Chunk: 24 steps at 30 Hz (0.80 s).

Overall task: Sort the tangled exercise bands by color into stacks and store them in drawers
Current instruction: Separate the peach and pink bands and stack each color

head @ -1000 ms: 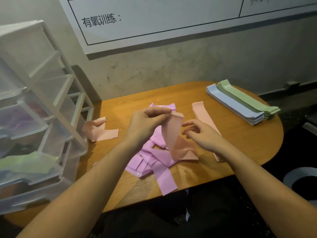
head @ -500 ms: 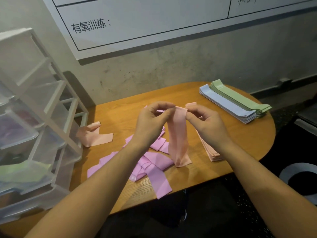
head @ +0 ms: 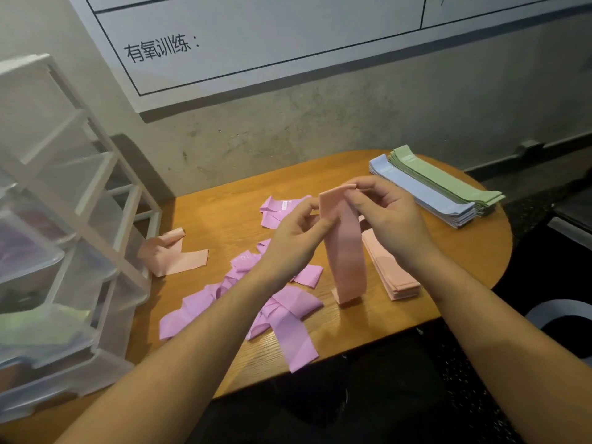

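Here a peach band [head: 346,248] is pinched at its top by the left hand [head: 294,238] and right hand [head: 389,219], hung straight, seemingly for flattening onto the peach stack [head: 392,274].

Pretty bare little corner, honestly. The wall [head: 320,129] is rough grey concrete, kind of stained and scuffed, with a big white board [head: 256,36] hung on it, ruled off in black lines with some printed Chinese characters. A dark baseboard strip [head: 525,152] runs along the bottom of the wall on the right. The table [head: 221,200] is wood-grain, warm orange-brown, with a rounded end on the right, pushed up close to the wall. Over on the left sits a white-framed plastic drawer unit [head: 80,200] with see-through drawers. The floor [head: 480,395] is dark and hard to make out. Lighting's dim and flat, with soft shadows behind the unit.
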Tool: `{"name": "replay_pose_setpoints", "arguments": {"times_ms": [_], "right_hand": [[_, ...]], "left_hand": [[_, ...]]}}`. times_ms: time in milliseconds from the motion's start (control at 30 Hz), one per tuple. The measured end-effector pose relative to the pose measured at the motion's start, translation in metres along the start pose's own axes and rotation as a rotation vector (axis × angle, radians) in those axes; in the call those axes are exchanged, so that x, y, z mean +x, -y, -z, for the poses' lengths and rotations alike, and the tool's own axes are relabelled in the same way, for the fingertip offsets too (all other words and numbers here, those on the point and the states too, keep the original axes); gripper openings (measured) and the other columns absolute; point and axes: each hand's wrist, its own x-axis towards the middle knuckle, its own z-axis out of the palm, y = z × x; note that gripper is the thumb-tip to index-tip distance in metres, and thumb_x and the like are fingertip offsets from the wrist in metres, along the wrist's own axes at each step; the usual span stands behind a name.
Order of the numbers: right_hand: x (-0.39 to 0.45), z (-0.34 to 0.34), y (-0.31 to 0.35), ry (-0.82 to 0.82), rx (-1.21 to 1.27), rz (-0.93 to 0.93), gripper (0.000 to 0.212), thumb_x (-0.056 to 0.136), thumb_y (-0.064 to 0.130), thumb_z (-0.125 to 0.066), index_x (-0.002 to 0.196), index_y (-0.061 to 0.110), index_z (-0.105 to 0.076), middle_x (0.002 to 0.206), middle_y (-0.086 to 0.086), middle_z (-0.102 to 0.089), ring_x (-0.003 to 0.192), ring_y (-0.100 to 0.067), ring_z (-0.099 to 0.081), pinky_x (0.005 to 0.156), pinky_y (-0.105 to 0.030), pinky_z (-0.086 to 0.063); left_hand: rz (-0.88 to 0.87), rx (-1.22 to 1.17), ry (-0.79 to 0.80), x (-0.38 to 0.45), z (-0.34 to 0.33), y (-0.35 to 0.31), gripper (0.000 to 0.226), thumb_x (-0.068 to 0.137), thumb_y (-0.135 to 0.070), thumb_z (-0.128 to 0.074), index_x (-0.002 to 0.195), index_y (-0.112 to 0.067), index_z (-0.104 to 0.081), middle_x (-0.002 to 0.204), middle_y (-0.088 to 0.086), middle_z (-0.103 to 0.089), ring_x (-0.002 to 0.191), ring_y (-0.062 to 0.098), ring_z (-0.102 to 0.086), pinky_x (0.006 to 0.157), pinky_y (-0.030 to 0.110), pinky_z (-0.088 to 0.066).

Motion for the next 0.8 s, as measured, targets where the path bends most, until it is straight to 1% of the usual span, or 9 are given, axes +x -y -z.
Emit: {"name": "replay_pose_setpoints", "arguments": {"times_ms": [67,133,267,400,500,567,633,733,800], "right_hand": [[0.004,-0.001,-0.002,-0.022,0.001,-0.030,0.011,0.097,0.014,-0.063,0.102,0.018,-0.072,0.081,0.005,-0.067,0.072,-0.007,-0.060,0.058,-0.028,-0.051],[0.009,-0.002,-0.007,-0.032,0.062,-0.098,0.010,0.097,0.015,-0.063,0.101,0.019,-0.072,0.079,0.002,-0.064,0.068,-0.010,-0.055,0.057,-0.027,-0.047],[0.014,-0.006,-0.017,-0.026,0.202,-0.212,0.011,0.100,0.020,-0.059,0.105,0.018,-0.069,0.085,-0.002,-0.066,0.072,-0.015,-0.057,0.056,-0.029,-0.047],[0.012,-0.009,-0.026,-0.023,0.242,-0.245,0.018,0.103,0.031,-0.052,0.108,0.017,-0.063,0.074,0.001,-0.060,0.058,-0.008,-0.053,0.046,-0.023,-0.040],[0.011,-0.003,-0.040,0.118,0.208,-0.280,0.039,0.104,0.044,-0.046,0.120,0.011,-0.060,0.077,0.007,-0.059,0.064,-0.005,-0.053,0.055,-0.020,-0.043],[0.006,0.004,-0.049,0.235,0.148,-0.300,0.046,0.096,0.052,-0.053,0.124,0.015,-0.060,0.080,0.012,-0.062,0.072,-0.004,-0.058,0.065,-0.020,-0.047],[0.001,0.011,-0.057,0.309,0.057,-0.306,0.034,0.089,0.042,-0.062,0.115,0.020,-0.062,0.089,0.011,-0.067,0.082,-0.004,-0.060,0.071,-0.021,-0.048],[-0.002,0.016,-0.066,0.315,-0.125,-0.305,0.019,0.097,0.014,-0.062,0.115,0.016,-0.063,0.094,0.006,-0.068,0.085,-0.003,-0.061,0.071,-0.019,-0.048],[-0.001,0.018,-0.069,0.247,-0.174,-0.307,0.019,0.100,0.016,-0.056,0.118,0.020,-0.062,0.095,0.011,-0.066,0.082,0.004,-0.060,0.071,-0.014,-0.048]], "left_hand": [[0.010,0.031,-0.008,0.000,-0.001,0.002,0.020,0.103,-0.008,-0.052,0.118,-0.020,-0.060,0.099,-0.013,-0.071,0.091,0.000,-0.065,0.079,0.017,-0.050],[0.015,0.049,-0.022,0.001,-0.002,0.004,0.017,0.104,-0.012,-0.053,0.116,-0.023,-0.060,0.104,-0.006,-0.068,0.092,0.002,-0.063,0.080,0.020,-0.049],[0.041,-0.067,0.001,0.007,-0.009,0.005,0.018,0.106,-0.016,-0.048,0.123,-0.015,-0.053,0.120,0.020,-0.066,0.091,0.029,-0.070,0.077,0.040,-0.059],[0.134,-0.209,0.014,0.016,-0.014,0.006,0.024,0.107,-0.011,-0.042,0.130,-0.014,-0.045,0.113,0.025,-0.070,0.087,0.036,-0.072,0.079,0.046,-0.060],[0.199,-0.277,-0.051,0.029,-0.012,0.007,0.030,0.099,-0.014,-0.046,0.128,-0.021,-0.049,0.112,0.025,-0.070,0.096,0.038,-0.069,0.093,0.058,-0.054],[0.223,-0.340,-0.108,0.040,-0.010,0.005,0.030,0.102,-0.008,-0.041,0.131,-0.016,-0.047,0.100,0.016,-0.072,0.086,0.031,-0.070,0.085,0.050,-0.058],[0.259,-0.435,-0.166,0.052,-0.009,0.000,0.029,0.104,-0.003,-0.037,0.131,-0.008,-0.044,0.092,0.009,-0.071,0.073,0.024,-0.070,0.069,0.039,-0.060],[0.343,-0.568,-0.258,0.076,-0.008,0.001,0.029,0.104,-0.003,-0.035,0.131,-0.005,-0.045,0.099,0.012,-0.068,0.068,0.021,-0.072,0.065,0.037,-0.060],[0.385,-0.598,-0.299,0.093,-0.010,0.008,0.033,0.104,-0.004,-0.035,0.135,0.000,-0.044,0.112,0.018,-0.068,0.072,0.022,-0.073,0.062,0.035,-0.060]]}}
